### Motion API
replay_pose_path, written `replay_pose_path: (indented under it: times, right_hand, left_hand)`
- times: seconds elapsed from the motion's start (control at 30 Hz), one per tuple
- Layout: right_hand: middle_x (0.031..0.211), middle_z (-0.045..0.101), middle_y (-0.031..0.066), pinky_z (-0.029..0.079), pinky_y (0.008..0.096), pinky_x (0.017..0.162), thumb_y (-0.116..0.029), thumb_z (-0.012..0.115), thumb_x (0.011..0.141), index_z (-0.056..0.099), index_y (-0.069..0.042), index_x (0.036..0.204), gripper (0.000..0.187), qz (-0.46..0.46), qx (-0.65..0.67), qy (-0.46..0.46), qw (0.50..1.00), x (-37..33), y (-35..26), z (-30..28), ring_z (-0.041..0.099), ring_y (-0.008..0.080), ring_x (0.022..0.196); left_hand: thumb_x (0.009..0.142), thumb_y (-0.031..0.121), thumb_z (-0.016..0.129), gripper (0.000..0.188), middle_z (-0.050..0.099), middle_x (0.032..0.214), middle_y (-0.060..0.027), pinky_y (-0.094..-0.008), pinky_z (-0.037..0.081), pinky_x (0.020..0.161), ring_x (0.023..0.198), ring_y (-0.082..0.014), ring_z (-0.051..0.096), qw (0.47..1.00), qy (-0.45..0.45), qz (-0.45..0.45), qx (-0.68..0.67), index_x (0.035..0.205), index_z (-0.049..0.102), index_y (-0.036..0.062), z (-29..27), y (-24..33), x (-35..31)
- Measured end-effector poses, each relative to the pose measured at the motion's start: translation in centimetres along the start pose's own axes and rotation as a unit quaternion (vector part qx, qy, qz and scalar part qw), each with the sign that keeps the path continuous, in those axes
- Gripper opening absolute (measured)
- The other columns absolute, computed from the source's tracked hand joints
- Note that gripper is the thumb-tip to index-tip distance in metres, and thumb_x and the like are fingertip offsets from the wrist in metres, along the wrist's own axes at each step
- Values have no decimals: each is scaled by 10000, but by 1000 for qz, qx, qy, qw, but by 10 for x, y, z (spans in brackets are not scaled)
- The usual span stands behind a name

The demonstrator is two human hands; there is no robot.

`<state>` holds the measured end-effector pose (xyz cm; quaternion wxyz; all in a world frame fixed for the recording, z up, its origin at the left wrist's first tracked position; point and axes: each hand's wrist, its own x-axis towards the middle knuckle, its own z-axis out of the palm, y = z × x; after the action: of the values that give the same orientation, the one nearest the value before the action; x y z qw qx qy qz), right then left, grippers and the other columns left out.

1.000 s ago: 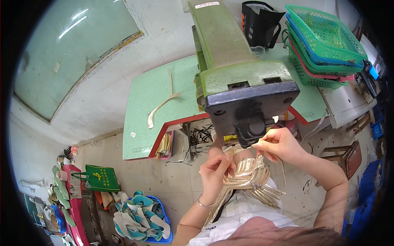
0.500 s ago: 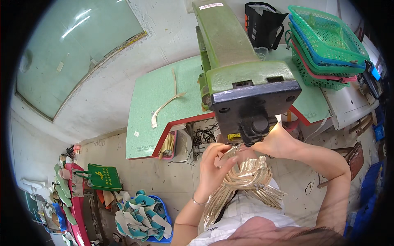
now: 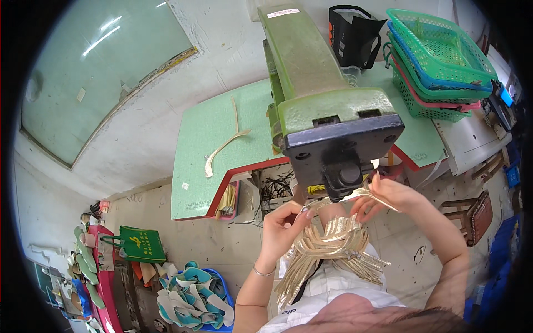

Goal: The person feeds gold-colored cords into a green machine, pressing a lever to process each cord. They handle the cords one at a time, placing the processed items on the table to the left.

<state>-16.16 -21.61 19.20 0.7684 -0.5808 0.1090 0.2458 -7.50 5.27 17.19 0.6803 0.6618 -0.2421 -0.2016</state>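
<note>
A narrow pale-gold strip (image 3: 362, 192) runs between my hands beneath the black head of a green machine (image 3: 347, 141). At its left end my left hand (image 3: 284, 225) pinches it between thumb and fingers. My right hand (image 3: 391, 195) holds the other end, which lies across its curled fingers. Part of the strip is hidden behind the machine head. A thick bundle of shiny gold strips (image 3: 333, 244) is draped over my lap, just below both hands.
The machine stands in a green table (image 3: 194, 144) with a red edge, where two loose strips (image 3: 225, 147) lie. Stacked plastic baskets (image 3: 438, 55) and a black bag (image 3: 355, 39) are behind. On the floor stand a blue basket of cut pieces (image 3: 194, 297) and a wooden chair (image 3: 477, 219).
My right hand has come out from behind the machine head and lowered, its fingers now showing with the strip. The left hand has shifted slightly left and down.
</note>
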Motion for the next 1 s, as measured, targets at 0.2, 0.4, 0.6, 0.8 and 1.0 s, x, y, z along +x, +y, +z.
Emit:
replay_pose_path:
  times: [0.2,0.4,0.6,0.8,1.0]
  right_hand:
    - [682,463,19,475,241,470,-479,327,955,433,49,1266,621,-129,129,-10,983,6,6,7,465,83,550]
    - [657,392,-50,275,187,431,-417,444,936,433,35,1294,576,-133,128,-5,983,0,-1,0,339,22,521]
    - [610,463,-50,284,192,432,-156,581,888,632,-7,967,176,-194,-159,174,952,-4,-11,19,360,7,482]
    - [568,479,-21,350,223,441,-116,542,907,609,4,814,165,-203,-170,81,961,5,-17,33,434,38,477]
    - [605,582,13,432,204,470,-151,568,895,649,11,886,182,-192,-196,82,958,13,-19,55,533,47,517]
  left_hand:
    - [877,76,574,131,550,720,36,-174,339,541,613,-18,450,999,-42,-14,1,935,641,-20,3,7,6]
    - [884,63,558,126,534,681,35,-173,337,528,604,-16,442,998,-34,-44,-22,923,642,-23,14,7,6]
    - [892,64,552,139,539,678,29,-174,349,515,583,-25,456,995,-9,-62,-83,909,642,-40,14,9,-2]
    - [883,114,574,190,523,588,-14,-189,324,450,485,-50,436,988,111,-63,-92,852,644,-60,7,9,-21]
    - [886,137,554,224,522,565,-36,-197,291,421,457,-61,421,976,150,-68,-142,841,637,-67,-15,-3,-43]
